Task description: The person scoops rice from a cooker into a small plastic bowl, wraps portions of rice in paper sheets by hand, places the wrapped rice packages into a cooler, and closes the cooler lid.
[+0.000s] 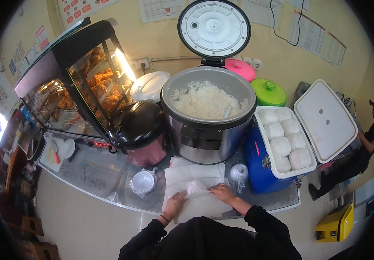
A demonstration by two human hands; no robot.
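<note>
On the metal counter in front of me lie sheets of white wrapping paper (195, 170). Both hands rest on a small whitish bundle (193, 189) on the paper. My left hand (176, 202) has its fingers at the bundle's left end. At its right end, my right hand (222, 193) pinches the paper edge. What the bundle holds is hidden. Behind the paper stands a large rice cooker (206, 136), its lid up, with white rice (206, 99) and a scoop handle inside. A white bowl (143, 181) in clear plastic is left of the paper.
A smaller rice cooker (141, 133) and a glass warmer (86, 87) with fried chicken stand left. At right, an open blue cool box (261, 162) holds several white wrapped bundles (280, 147). A knife (55, 152) lies on a cutting board far left. Another person (352, 169) is at far right.
</note>
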